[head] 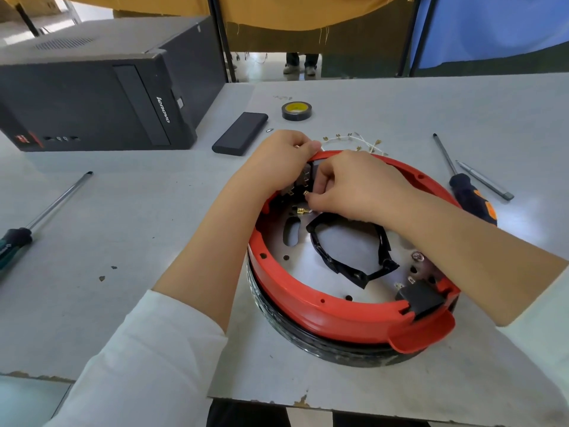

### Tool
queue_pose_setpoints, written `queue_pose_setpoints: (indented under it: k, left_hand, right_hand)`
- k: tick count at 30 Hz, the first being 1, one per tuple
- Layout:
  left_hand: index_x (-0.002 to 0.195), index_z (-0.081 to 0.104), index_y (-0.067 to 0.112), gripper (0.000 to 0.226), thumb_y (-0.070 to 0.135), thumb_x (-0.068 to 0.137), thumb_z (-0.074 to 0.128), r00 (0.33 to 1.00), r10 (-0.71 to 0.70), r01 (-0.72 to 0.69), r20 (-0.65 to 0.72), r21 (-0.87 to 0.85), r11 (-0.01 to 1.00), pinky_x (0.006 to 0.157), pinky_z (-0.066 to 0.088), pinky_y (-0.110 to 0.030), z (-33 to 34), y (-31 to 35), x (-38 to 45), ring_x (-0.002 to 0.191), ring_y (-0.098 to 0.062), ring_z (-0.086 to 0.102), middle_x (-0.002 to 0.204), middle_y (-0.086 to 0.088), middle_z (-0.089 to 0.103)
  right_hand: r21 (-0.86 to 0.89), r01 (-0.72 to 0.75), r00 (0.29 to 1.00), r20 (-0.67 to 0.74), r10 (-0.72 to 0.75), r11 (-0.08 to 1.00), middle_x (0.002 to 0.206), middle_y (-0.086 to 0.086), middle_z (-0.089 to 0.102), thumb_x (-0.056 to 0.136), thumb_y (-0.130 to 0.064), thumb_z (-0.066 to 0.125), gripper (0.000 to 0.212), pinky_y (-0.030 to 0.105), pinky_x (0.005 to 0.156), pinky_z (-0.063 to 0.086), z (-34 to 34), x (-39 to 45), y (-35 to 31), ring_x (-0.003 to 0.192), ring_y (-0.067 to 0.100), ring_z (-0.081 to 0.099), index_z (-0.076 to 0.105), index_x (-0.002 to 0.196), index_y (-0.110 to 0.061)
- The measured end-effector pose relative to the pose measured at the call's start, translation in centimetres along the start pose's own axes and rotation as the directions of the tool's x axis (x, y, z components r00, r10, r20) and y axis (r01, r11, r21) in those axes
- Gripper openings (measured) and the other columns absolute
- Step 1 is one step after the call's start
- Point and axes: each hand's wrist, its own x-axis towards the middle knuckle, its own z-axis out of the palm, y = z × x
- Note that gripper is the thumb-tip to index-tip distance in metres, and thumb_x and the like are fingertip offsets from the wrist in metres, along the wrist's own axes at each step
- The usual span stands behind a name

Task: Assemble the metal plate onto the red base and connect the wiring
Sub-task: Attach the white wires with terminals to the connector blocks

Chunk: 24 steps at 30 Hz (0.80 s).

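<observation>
The far inner wall of the red base [308, 298] is lying behind both hands, so the black terminal block [303, 177] there is showing only in slivers, and how its tabs are wired is hard to make out. The left hand [284, 158] is curling over the far rim, pinching a thin white wire [323, 145] between thumb and finger; the right hand [354, 186] is pinching a small brass connector [306, 193] at its fingertips, just beside the block. The metal plate [308, 251] is sitting inside the red base, a black taped ring [345, 266] lying on it, and the right forearm is crossing over its right side. The base is resting near the middle of the counter [154, 241]. Spare white leads [363, 143] are trailing behind the rim. Around are lying black tape [296, 111], a dark slab [240, 134], a computer tower [92, 87], two screwdrivers [462, 183] [37, 217], the left one cut off at the edge, and a pen [485, 180].
</observation>
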Motion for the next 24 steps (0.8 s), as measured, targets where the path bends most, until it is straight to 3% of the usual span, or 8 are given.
queue_pose_setpoints:
  k: [3,6,8,11,15,17,19,24]
  left_hand:
    - [0.103,0.068,0.016,0.024,0.034,0.099,0.052,1.000,-0.016,0.017,0.010,-0.024,1.000,0.062,0.042,-0.020,0.0,0.0,-0.2,0.082,-0.016,0.057,0.106,-0.013,0.070]
    - [0.104,0.069,0.015,0.019,0.028,0.098,0.056,0.998,-0.048,0.052,0.032,-0.123,0.991,0.087,0.048,-0.027,-0.3,0.2,-0.4,0.097,-0.016,0.060,0.106,-0.005,0.069]
    - [0.105,0.068,0.018,0.013,0.018,0.098,0.057,0.988,-0.063,0.099,0.142,-0.262,0.960,0.098,0.048,-0.032,-1.0,0.1,-0.6,0.101,-0.016,0.061,0.104,-0.004,0.068]
    - [0.113,0.066,0.022,0.021,0.016,0.101,0.050,0.947,-0.029,0.141,0.321,-0.333,0.932,0.096,0.052,-0.031,-1.7,-0.8,-0.9,0.103,-0.016,0.066,0.114,-0.003,0.070]
    - [0.120,0.065,0.019,0.026,0.017,0.102,0.046,0.962,0.000,0.150,0.273,-0.528,0.836,0.081,0.056,-0.022,-1.0,-1.9,-1.4,0.097,-0.012,0.070,0.108,-0.002,0.074]
    - [0.117,0.066,0.016,0.026,0.015,0.102,0.045,0.963,-0.001,0.177,0.269,-0.630,0.756,0.069,0.056,-0.019,-0.7,-2.2,-1.5,0.085,-0.011,0.072,0.095,0.000,0.076]
    - [0.114,0.067,0.015,0.026,0.014,0.102,0.045,0.961,0.010,0.187,0.278,-0.671,0.717,0.067,0.056,-0.019,-0.6,-2.2,-1.4,0.084,-0.012,0.073,0.094,-0.002,0.077]
    - [0.121,0.066,0.009,0.030,0.014,0.101,0.044,0.959,-0.003,0.213,0.284,-0.712,0.669,0.070,0.057,-0.021,-0.3,-2.4,-1.3,0.088,-0.017,0.073,0.104,-0.011,0.074]
  right_hand:
    - [0.012,0.021,1.000,0.008,-0.021,1.000,0.065,-0.011,0.060,0.078,-0.035,0.066,0.013,0.027,0.053,0.037,0.0,0.0,0.0,0.066,0.007,0.057,0.061,0.069,-0.027]
    - [0.004,0.057,0.998,0.013,-0.057,0.998,0.066,-0.013,0.058,0.079,-0.034,0.064,0.014,0.026,0.053,0.033,0.1,0.0,0.0,0.067,0.005,0.054,0.057,0.068,-0.031]
    - [0.009,0.081,0.997,0.018,-0.081,0.997,0.066,-0.014,0.057,0.080,-0.035,0.063,0.013,0.027,0.053,0.033,0.0,0.0,0.1,0.066,0.003,0.051,0.056,0.069,-0.032]
    - [0.036,0.106,0.994,0.032,-0.107,0.994,0.062,-0.015,0.056,0.080,-0.035,0.063,0.014,0.027,0.055,0.036,0.0,0.2,0.5,0.061,0.001,0.050,0.057,0.068,-0.033]
    - [0.024,0.138,0.990,0.033,-0.139,0.990,0.057,-0.019,0.056,0.080,-0.033,0.063,0.012,0.027,0.053,0.038,-0.1,0.6,0.9,0.057,-0.001,0.050,0.059,0.069,-0.031]
    - [0.053,0.123,0.991,0.037,-0.125,0.991,0.058,-0.031,0.056,0.078,-0.034,0.064,0.012,0.027,0.056,0.041,-0.1,0.8,1.1,0.056,-0.003,0.051,0.058,0.068,-0.032]
    - [0.070,0.114,0.993,0.033,-0.117,0.991,0.061,-0.039,0.053,0.077,-0.033,0.064,0.012,0.028,0.057,0.043,0.0,1.0,1.3,0.056,-0.003,0.051,0.057,0.067,-0.032]
    - [0.070,0.109,0.994,0.002,-0.109,0.992,0.057,-0.012,0.056,0.075,-0.030,0.064,0.010,0.030,0.056,0.046,0.3,1.0,1.2,0.056,0.004,0.053,0.059,0.068,-0.025]
